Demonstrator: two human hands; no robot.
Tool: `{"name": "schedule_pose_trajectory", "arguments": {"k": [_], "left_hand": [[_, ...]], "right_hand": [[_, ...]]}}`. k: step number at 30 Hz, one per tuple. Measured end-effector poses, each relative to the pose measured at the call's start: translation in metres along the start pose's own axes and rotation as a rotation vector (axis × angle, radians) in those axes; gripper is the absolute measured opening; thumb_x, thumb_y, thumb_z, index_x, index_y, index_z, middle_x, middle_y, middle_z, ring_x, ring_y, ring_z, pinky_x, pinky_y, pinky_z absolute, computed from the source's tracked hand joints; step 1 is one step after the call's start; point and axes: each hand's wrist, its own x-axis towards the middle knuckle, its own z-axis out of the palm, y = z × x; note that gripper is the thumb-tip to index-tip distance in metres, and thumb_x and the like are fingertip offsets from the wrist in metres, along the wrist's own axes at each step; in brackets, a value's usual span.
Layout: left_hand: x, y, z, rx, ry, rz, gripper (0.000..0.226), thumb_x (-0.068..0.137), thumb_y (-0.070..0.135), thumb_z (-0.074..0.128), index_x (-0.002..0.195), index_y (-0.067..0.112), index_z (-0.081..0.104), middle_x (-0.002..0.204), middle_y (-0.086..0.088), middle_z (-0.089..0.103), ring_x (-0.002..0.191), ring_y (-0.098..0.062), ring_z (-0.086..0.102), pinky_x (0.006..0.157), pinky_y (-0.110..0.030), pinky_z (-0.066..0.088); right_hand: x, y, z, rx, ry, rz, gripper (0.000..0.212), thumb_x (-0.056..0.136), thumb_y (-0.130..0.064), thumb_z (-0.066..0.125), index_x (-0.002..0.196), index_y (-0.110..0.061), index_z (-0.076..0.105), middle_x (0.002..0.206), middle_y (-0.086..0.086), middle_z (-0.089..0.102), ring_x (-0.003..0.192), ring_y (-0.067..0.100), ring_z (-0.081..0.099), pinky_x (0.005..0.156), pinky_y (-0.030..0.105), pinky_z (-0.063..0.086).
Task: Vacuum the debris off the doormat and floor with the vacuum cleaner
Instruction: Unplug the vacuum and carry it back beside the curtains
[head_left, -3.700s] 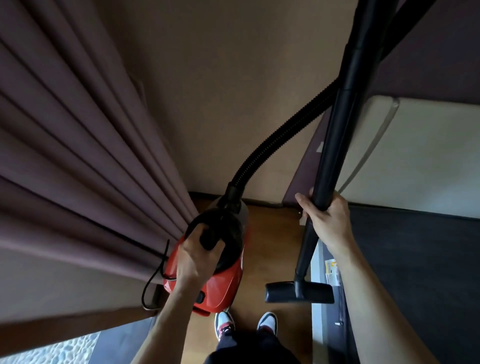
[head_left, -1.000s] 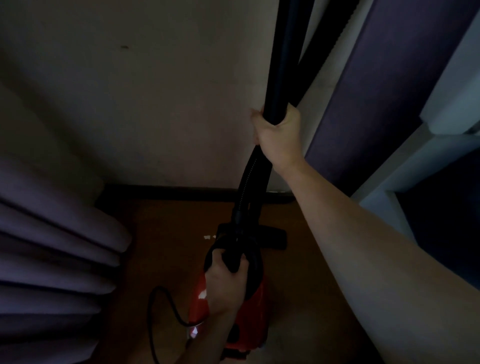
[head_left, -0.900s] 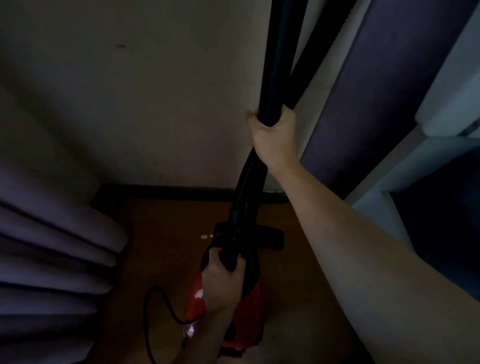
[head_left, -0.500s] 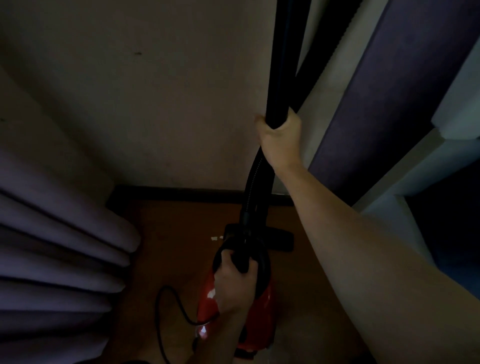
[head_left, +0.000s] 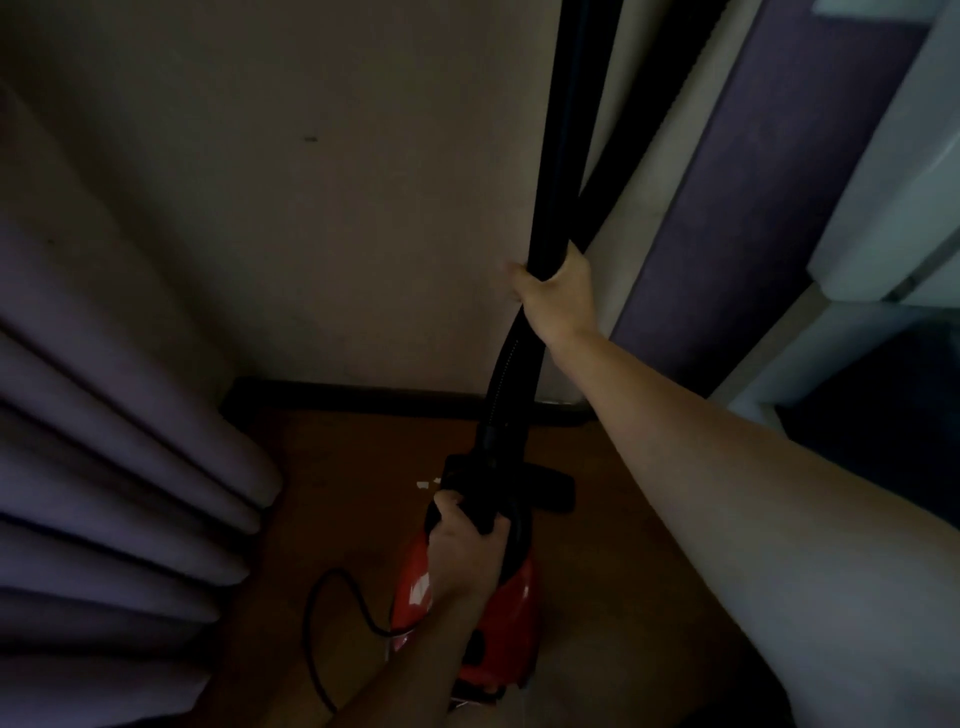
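Red plastic marks the vacuum cleaner (head_left: 511, 618), low in the head view above the brown wooden floor (head_left: 353, 519) and near a corner of the room. Whether it stands on the floor or hangs from the hand cannot be told. The left hand (head_left: 460, 556) is on top of it, its grip closed round the black carry handle (head_left: 480, 512). The right hand (head_left: 556, 293) is higher up with the arm stretched forward, its grip closed round the black wand (head_left: 571, 156), which rises nearly upright and runs out of the top of the picture. A ribbed black hose (head_left: 505, 374) climbs from the front of the vacuum cleaner to just under that hand. The floor nozzle (head_left: 553, 491) lies flat on the floor just beyond the vacuum cleaner, near the dark skirting board (head_left: 363, 397). A few pale scraps of debris (head_left: 423, 484) lie on the floor just left of the nozzle. A black power cord (head_left: 319, 623) loops on the floor to the left. Folds of purple-grey curtain (head_left: 104, 493) fill the left side, against a plain wall (head_left: 311, 234).
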Motion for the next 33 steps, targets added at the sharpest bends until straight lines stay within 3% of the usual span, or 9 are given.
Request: {"name": "schedule_pose_trajectory", "arguments": {"k": [2, 5, 8, 13, 17, 23, 25, 29, 33], "left_hand": [[-0.002, -0.002, -0.002, 0.049, -0.049, 0.038, 0.048, 0.09, 0.023, 0.065, 0.129, 0.01, 0.04, 0.124, -0.011, 0.06, 0.11, -0.026, 0.063, 0.079, -0.023, 0.053], [-0.007, -0.006, -0.004, 0.079, -0.081, 0.069, 0.059, 0.091, 0.024, 0.065, 0.14, 0.01, 0.035, 0.136, -0.011, 0.043, 0.123, -0.026, 0.051, 0.094, -0.026, 0.049], [-0.007, -0.008, -0.007, 0.099, -0.083, 0.08, 0.055, 0.093, 0.021, 0.061, 0.142, 0.009, 0.039, 0.138, -0.01, 0.037, 0.124, -0.025, 0.048, 0.094, -0.022, 0.044], [-0.008, -0.014, -0.006, 0.16, -0.037, 0.171, 0.044, 0.094, 0.021, 0.063, 0.134, 0.007, 0.052, 0.132, -0.009, 0.054, 0.12, -0.019, 0.055, 0.091, -0.012, 0.039], [-0.007, -0.014, 0.0, 0.113, -0.022, 0.153, 0.045, 0.096, 0.021, 0.06, 0.137, 0.005, 0.051, 0.136, -0.011, 0.054, 0.126, -0.02, 0.052, 0.098, -0.015, 0.036], [-0.005, -0.022, 0.011, 0.033, 0.01, 0.144, 0.045, 0.096, 0.024, 0.06, 0.137, 0.006, 0.052, 0.132, -0.009, 0.057, 0.123, -0.021, 0.055, 0.101, -0.026, 0.047], [-0.005, -0.023, 0.011, 0.039, 0.002, 0.147, 0.045, 0.097, 0.025, 0.059, 0.137, 0.006, 0.051, 0.132, -0.01, 0.056, 0.124, -0.022, 0.055, 0.101, -0.027, 0.047], [-0.004, -0.018, 0.004, 0.039, -0.064, 0.119, 0.05, 0.097, 0.025, 0.059, 0.142, 0.008, 0.044, 0.138, -0.01, 0.05, 0.126, -0.021, 0.05, 0.102, -0.024, 0.044], [-0.003, -0.002, -0.015, 0.111, -0.072, 0.155, 0.056, 0.094, 0.03, 0.063, 0.143, 0.013, 0.042, 0.136, -0.006, 0.048, 0.125, -0.02, 0.05, 0.097, -0.019, 0.04]], "right_hand": [[-0.006, -0.001, -0.005, -0.062, -0.051, 0.033, 0.047, 0.093, -0.019, 0.075, 0.136, -0.01, 0.057, 0.123, 0.004, 0.068, 0.112, 0.015, 0.065, 0.098, 0.028, 0.054], [-0.014, 0.001, -0.012, -0.138, -0.082, 0.047, 0.056, 0.094, -0.023, 0.073, 0.143, -0.01, 0.05, 0.135, 0.006, 0.064, 0.124, 0.02, 0.061, 0.107, 0.036, 0.05], [-0.024, 0.001, -0.015, -0.172, -0.077, 0.054, 0.051, 0.098, -0.023, 0.068, 0.143, -0.01, 0.048, 0.136, 0.004, 0.061, 0.127, 0.019, 0.057, 0.107, 0.033, 0.047], [-0.03, 0.004, -0.014, -0.161, -0.105, 0.046, 0.049, 0.105, -0.027, 0.056, 0.148, -0.01, 0.04, 0.142, 0.003, 0.056, 0.125, 0.009, 0.051, 0.098, 0.019, 0.039], [-0.024, 0.01, -0.015, -0.282, -0.153, -0.011, 0.057, 0.106, -0.036, 0.051, 0.151, -0.005, 0.033, 0.147, 0.009, 0.053, 0.133, 0.02, 0.052, 0.099, 0.019, 0.039], [-0.021, 0.018, -0.012, -0.324, -0.095, -0.026, 0.054, 0.106, -0.038, 0.052, 0.147, -0.006, 0.04, 0.139, 0.009, 0.059, 0.122, 0.017, 0.059, 0.087, 0.014, 0.045], [-0.021, 0.018, -0.01, -0.301, -0.098, -0.007, 0.054, 0.106, -0.037, 0.052, 0.148, -0.006, 0.038, 0.142, 0.008, 0.058, 0.125, 0.017, 0.057, 0.092, 0.015, 0.046], [-0.023, 0.012, -0.012, -0.227, -0.146, 0.03, 0.057, 0.105, -0.033, 0.053, 0.152, -0.008, 0.032, 0.149, 0.008, 0.052, 0.136, 0.02, 0.05, 0.113, 0.03, 0.04], [-0.03, 0.005, -0.018, -0.25, -0.183, 0.05, 0.058, 0.105, -0.035, 0.055, 0.152, -0.011, 0.032, 0.146, 0.002, 0.051, 0.134, 0.014, 0.047, 0.108, 0.025, 0.037]]}}
